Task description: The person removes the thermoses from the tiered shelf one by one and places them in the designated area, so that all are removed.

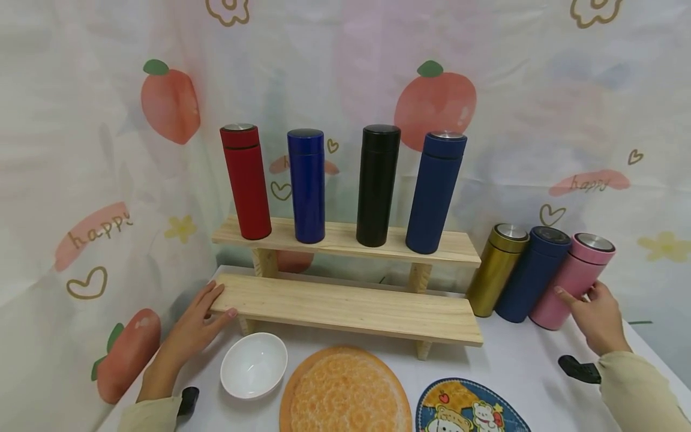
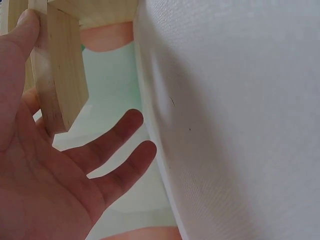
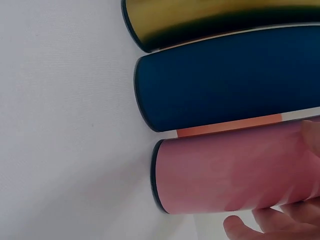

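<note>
On the right of the table (image 1: 531,360): your right hand (image 1: 600,318) curled round the upright pink flask (image 1: 575,273) | left hand (image 1: 191,327), two fingers free, gripped the lower shelf (image 1: 345,306) | danger: one leftward nudge could've toppled the close-set navy flask (image 1: 531,277)!

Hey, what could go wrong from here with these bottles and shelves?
The right hand holds the pink bottle close beside a blue bottle, so a sideways swing might knock that one over.

The left hand touches the lower shelf; a hard push could jolt the upper shelf too and perhaps topple the red bottle standing there.
</note>
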The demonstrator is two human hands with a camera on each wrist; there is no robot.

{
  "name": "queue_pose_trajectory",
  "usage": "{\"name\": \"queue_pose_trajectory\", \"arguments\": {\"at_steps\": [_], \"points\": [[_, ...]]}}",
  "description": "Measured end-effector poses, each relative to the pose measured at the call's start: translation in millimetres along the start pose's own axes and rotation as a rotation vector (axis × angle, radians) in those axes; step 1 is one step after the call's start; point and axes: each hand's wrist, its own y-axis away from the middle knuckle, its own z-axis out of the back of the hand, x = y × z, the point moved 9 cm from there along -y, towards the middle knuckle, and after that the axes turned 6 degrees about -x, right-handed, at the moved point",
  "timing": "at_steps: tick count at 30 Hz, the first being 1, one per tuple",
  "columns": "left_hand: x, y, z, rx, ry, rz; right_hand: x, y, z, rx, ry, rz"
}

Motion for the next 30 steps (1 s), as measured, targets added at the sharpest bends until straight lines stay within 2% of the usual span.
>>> {"name": "queue_pose_trajectory", "arguments": {"at_steps": [6, 10, 16, 19, 24, 30], "points": [[-2.0, 0.4, -0.6, -0.005, 0.017, -0.004, -3, 4, 0.0, 0.026, -0.065, -0.024], [-1.7, -0.2, -1.1, -0.003, 0.024, -0.004, -1, 8, 5.1, -0.010, -0.089, -0.044], [-1.5, 1.1, 0.3, -0.006, 0.030, -0.001, 17, 16, 20.5, -0.140, -0.098, -0.048], [-2.0, 0.7, 0.9, -0.004, 0.023, -0.001, 27, 20, 28.3, -0.201, -0.173, -0.038], [-3.0, 0.3, 1.9, -0.005, 0.021, -0.005, 45, 28, 39.0, -0.259, -0.261, 0.010], [-2.6, 1.3, 1.4, -0.018, 0.028, -0.020, 75, 37, 46.0, -0.292, -0.344, 0.075]]}}
